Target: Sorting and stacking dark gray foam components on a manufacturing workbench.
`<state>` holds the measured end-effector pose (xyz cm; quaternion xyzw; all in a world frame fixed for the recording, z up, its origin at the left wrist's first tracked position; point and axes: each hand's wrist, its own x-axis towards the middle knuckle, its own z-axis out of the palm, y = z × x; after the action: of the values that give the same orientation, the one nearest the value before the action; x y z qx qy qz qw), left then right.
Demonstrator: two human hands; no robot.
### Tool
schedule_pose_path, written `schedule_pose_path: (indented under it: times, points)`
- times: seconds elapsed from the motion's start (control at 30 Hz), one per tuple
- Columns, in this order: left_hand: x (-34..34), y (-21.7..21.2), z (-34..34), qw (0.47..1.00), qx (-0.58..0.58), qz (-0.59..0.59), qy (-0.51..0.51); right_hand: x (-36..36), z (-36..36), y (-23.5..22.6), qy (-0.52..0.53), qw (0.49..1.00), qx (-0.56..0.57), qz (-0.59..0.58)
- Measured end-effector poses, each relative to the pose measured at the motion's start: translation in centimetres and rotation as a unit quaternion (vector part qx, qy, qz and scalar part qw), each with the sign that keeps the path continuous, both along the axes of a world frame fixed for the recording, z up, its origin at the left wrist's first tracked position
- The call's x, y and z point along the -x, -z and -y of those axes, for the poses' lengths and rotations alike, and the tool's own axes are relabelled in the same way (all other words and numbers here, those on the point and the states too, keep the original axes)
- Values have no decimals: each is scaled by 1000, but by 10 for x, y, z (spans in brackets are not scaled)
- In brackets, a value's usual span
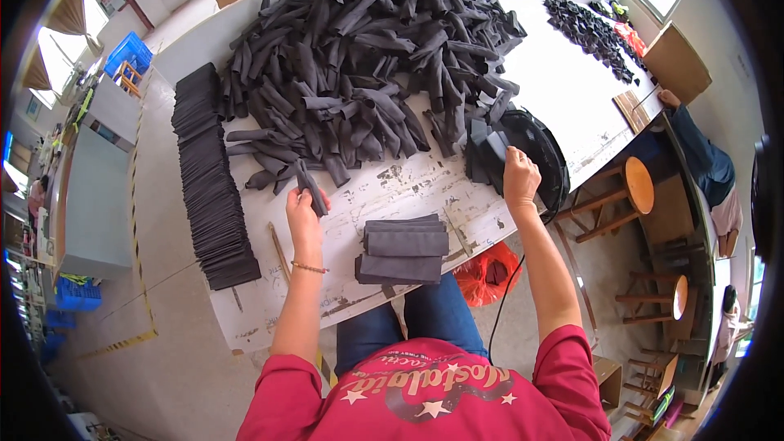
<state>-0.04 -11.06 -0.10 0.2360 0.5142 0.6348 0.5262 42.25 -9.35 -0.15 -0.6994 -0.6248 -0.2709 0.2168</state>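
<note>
My left hand (305,214) is closed on a narrow, rolled dark grey fabric piece (311,186) at the near edge of a big loose heap of such pieces (359,65). My right hand (521,178) pinches a flat dark grey fabric strip (496,145) beside a round black fan-like thing (545,151) on the table. More pieces lie under and around that strip. Between my forearms, close to the front edge, sits a small stack of flat folded fabric pieces (403,251).
A long, tightly packed row of folded pieces (211,180) runs along the left side of the worn white table (592,118). Small black pieces (596,37) lie at the far right. Below the front edge hangs a red plastic bag (488,276). A co-worker's arm (694,143) reaches in from the right.
</note>
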Motion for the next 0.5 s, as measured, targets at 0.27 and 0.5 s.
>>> schedule_pose_path:
  times: [0.27, 0.5]
  points:
    - [-25, -24, 20, 990, -21, 142, 10, -3, 9, -10, -1, 997, -35, -72]
    - [-50, -58, 36, 973, -53, 204, 95, 50, 42, -76, -200, 962, -91, -162]
